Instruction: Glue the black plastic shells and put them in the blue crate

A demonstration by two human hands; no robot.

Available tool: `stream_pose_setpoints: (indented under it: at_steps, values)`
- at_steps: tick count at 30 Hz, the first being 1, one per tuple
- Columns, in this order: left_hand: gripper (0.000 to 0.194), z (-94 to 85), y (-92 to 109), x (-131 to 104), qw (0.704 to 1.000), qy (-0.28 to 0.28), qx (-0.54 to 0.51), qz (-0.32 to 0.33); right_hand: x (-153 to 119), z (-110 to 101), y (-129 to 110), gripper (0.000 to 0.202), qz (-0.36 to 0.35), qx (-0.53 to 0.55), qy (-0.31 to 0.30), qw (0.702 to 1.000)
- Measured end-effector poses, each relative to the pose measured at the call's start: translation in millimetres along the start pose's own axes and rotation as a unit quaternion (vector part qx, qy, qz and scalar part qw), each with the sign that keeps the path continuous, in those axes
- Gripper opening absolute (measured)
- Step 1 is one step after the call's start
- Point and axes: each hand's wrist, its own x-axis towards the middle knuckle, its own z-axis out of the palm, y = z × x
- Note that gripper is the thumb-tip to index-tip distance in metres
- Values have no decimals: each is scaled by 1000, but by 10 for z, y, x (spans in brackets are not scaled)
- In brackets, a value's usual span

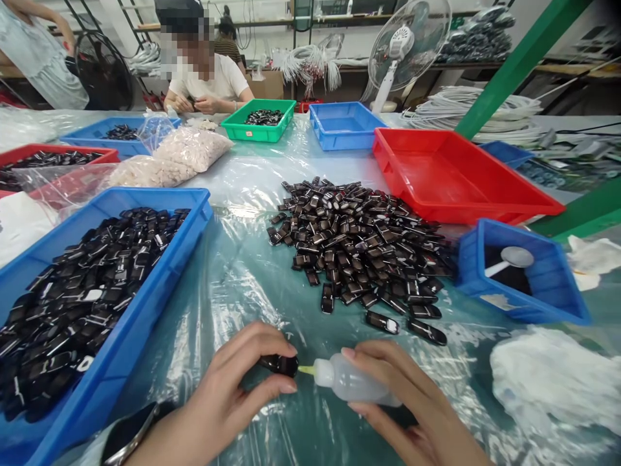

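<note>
Left hand (242, 382) pinches a black piece (286, 366), right hand (407, 388) grips a bottle (356, 382), sheeting (228, 278) spreading wide between blue tray rim (162, 275) and pile (359, 243).

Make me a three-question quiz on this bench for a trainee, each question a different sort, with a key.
1. Which hand holds the bottle?

2. True or false: the bottle's tip points away from the part in the left hand.

3. Choose one. The near tray at left, heaped with black parts, is:
A) green
B) blue
C) red

Key
1. The right hand.
2. False: the tip points at the part in the left hand.
3. B.
</note>
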Motion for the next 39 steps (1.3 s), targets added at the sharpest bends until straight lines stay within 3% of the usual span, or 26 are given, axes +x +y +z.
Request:
stream_pose_setpoints:
  at_steps: [6, 18, 26, 30, 32, 36, 39]
  values:
    - [16, -8, -14, -4, 1000, -5, 6, 28, 12, 19, 14, 39, -27, -6, 12, 1000]
    - [19, -20, -10, -30, 1000, -11, 5, -1, 21, -2, 53, 43, -60, -8, -15, 998]
    - [23, 2, 14, -13, 996, -7, 27, -88, 5, 13, 66, 41, -48, -29, -15, 998]
    - [16, -10, 31, 19, 989, -61, 44, -130, 9, 8, 75, 40, -70, -53, -6, 996]
    - [21, -15, 52, 13, 985, -83, 56, -138, 14, 1, 78, 39, -67, -60, -5, 996]
    - [32, -8, 82, -40, 981, -67, 81, -162, 19, -15, 76, 39, -65, -67, -6, 996]
    - [32, -15, 79, -52, 986, -76, 69, -134, 27, -21, 67, 39, -64, -72, -8, 995]
